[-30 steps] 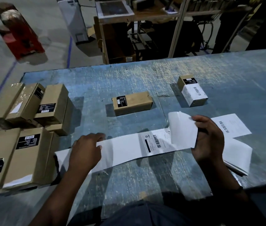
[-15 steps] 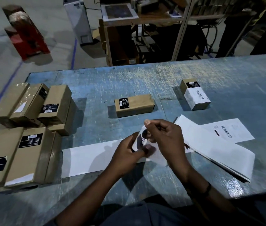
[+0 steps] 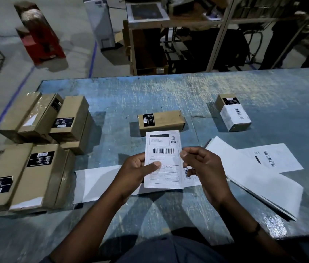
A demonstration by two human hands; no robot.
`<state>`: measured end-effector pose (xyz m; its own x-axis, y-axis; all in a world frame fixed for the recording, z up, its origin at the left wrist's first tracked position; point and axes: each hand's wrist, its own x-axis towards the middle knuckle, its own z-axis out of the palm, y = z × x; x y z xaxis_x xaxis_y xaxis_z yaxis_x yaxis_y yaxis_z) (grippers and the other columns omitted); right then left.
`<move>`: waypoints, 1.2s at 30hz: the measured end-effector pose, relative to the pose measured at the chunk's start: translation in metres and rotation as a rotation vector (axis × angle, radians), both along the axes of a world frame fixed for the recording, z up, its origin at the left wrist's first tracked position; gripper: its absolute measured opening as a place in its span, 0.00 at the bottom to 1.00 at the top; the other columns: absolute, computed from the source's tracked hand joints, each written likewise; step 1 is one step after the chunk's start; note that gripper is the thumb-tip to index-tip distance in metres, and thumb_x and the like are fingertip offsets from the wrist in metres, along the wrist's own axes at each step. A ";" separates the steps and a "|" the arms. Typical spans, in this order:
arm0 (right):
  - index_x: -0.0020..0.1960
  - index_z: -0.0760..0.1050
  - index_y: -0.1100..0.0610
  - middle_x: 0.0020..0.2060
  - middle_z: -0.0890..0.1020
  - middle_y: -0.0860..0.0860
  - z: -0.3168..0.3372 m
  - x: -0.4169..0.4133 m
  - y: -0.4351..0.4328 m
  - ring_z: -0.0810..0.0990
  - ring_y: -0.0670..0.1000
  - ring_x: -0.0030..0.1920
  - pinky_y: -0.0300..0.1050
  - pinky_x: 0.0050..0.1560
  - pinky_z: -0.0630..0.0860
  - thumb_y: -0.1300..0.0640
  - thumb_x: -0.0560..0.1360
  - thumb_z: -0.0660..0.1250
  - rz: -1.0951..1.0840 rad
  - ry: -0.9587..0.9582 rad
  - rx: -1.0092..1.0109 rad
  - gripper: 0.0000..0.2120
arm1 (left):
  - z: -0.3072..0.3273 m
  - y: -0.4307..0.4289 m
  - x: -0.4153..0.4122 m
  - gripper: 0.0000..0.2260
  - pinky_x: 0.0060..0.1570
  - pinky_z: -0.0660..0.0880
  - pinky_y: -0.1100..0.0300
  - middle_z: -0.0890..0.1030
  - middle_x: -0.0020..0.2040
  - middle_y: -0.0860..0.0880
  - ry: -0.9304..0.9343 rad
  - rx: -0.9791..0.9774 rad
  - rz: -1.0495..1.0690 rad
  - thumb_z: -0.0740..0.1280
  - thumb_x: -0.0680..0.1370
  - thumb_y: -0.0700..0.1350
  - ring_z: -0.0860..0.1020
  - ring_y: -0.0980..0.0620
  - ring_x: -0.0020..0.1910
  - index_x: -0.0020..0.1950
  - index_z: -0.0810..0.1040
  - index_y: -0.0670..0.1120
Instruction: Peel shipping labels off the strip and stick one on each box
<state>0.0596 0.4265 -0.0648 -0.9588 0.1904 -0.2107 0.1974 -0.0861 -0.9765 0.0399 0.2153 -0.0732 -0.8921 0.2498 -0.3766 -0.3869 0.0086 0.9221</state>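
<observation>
Holding a peeled shipping label (image 3: 162,158) between the left hand (image 3: 136,171) and the right hand (image 3: 205,168), a person faced a scuffed blue table (image 3: 169,95). Most of the label's small print was too blurred to read; only a barcode and the word CRED came through. The left hand's fingers were hidden behind the label, with just the thumb showing on its face. The backing strip (image 3: 96,183) lay flat on the table, its middle covered by the hands and the label. A sliver of another barcode peeked out beside the right hand. The person's body was cut off at the near edge.

Half a second earlier the label had been curled and low between the hands; it was now flat, upright and facing the viewer. A second earlier the left hand had been pressing the strip down while the right pulled the label up.

The left hand gripped the label's left edge, thumb in front. The right hand pinched its right edge between thumb and forefinger. The label hung above the strip, just on the near side of an unlabelled brown box (image 3: 161,122). A labelled box (image 3: 233,118) sat far right, stacked boxes (image 3: 70,118) stood at the left, and folded white sheets (image 3: 260,183) lay at the right.
</observation>
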 end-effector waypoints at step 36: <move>0.43 0.85 0.60 0.28 0.81 0.46 -0.028 -0.206 0.032 0.76 0.41 0.25 0.36 0.28 0.69 0.61 0.74 0.74 0.049 -0.111 0.348 0.03 | -0.036 0.021 -0.170 0.05 0.40 0.76 0.64 0.85 0.42 0.62 0.368 -0.704 0.357 0.78 0.72 0.46 0.81 0.64 0.40 0.46 0.86 0.55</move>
